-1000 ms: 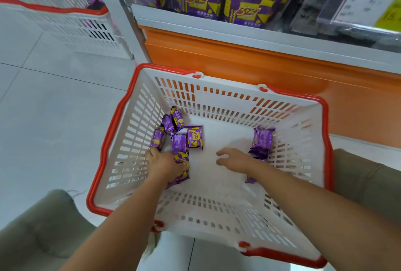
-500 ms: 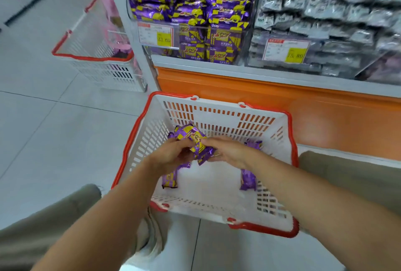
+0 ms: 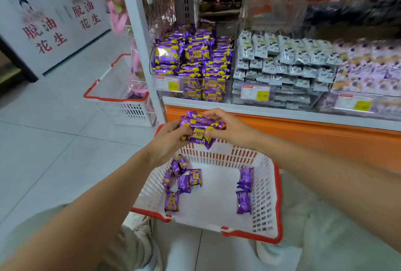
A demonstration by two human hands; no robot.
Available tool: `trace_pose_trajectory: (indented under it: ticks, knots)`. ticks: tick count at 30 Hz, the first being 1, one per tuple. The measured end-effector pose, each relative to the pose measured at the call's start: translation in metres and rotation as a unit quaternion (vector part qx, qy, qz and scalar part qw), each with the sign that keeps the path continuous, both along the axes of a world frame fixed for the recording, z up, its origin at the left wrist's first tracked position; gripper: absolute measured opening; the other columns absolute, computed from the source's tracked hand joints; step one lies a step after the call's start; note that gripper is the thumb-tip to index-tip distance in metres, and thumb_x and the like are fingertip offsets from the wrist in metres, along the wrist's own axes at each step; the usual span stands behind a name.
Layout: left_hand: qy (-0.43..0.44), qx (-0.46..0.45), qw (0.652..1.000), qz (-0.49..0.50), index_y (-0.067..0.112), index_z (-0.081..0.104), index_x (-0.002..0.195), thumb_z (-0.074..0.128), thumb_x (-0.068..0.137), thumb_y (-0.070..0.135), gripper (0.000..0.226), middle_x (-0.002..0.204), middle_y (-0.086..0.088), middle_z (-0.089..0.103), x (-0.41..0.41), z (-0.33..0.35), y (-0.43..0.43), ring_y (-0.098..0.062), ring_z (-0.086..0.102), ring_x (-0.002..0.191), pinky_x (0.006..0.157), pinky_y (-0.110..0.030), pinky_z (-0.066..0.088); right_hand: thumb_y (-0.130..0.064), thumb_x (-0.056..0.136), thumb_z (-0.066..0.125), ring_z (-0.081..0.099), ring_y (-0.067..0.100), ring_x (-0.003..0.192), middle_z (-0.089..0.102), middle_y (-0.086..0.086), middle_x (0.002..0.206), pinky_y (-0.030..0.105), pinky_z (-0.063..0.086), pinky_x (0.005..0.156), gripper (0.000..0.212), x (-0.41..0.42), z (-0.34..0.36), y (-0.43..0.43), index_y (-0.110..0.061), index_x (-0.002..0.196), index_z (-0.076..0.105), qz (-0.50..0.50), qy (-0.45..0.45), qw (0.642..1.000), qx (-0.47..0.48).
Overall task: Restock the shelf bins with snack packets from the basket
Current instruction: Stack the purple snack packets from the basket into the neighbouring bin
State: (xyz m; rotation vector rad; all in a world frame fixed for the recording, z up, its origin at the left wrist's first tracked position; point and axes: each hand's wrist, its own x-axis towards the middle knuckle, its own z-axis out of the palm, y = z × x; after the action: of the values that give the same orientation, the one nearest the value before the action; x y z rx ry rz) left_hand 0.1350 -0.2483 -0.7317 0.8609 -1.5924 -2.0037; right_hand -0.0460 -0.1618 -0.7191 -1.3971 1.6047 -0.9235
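Both hands, left hand [image 3: 168, 140] and right hand [image 3: 227, 128], grip a bunch of purple snack packets [image 3: 198, 129] with closed fingers above the basket's [image 3: 268, 186] far rim, near the purple-packet shelf bin [image 3: 191, 64]. More packets [image 3: 180, 180] lie in the basket.

Both hands up over the basket [image 3: 275, 201], left hand [image 3: 166, 140] and right hand [image 3: 227, 128] clamped together on a bundle of purple-yellow snack packets [image 3: 198, 128]. More loose packets [image 3: 181, 180] on the basket floor, left cluster plus two at right. Purple bin [image 3: 193, 62] on the shelf straight ahead, piled high; grey packets [image 3: 282, 62] in the bin beside it. Second basket [image 3: 117, 97] on the floor at left.
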Motion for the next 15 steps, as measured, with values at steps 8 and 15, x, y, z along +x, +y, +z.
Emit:
trace_pose_trajectory:
  ticks: [8,15]
  knots:
    - [-0.044,-0.102,0.993,-0.050,0.005,0.051,0.131,0.063,0.092,0.012,0.042,0.119,-0.014,0.067,-0.007,0.020,-0.010,-0.026,0.065,0.106,0.093,-0.039,0.053,-0.022,0.085,0.073,0.049,0.010,0.120,0.048,-0.005,0.131,0.024,0.045,0.096,0.063,-0.012,0.019,-0.005,-0.024,0.141,0.043,0.002,0.086,0.995,-0.043]
    - [-0.085,-0.098,0.988,-0.078,0.017,0.047,0.130,0.072,0.081,-0.001,0.058,0.116,-0.003,0.069,-0.003,0.014,-0.019,-0.023,0.064,0.110,0.094,-0.037,0.052,-0.022,0.082,0.075,0.045,0.007,0.118,0.046,-0.002,0.137,0.021,0.039,0.096,0.070,-0.012,0.014,-0.013,-0.020,0.142,0.039,0.048,0.223,0.968,-0.102]
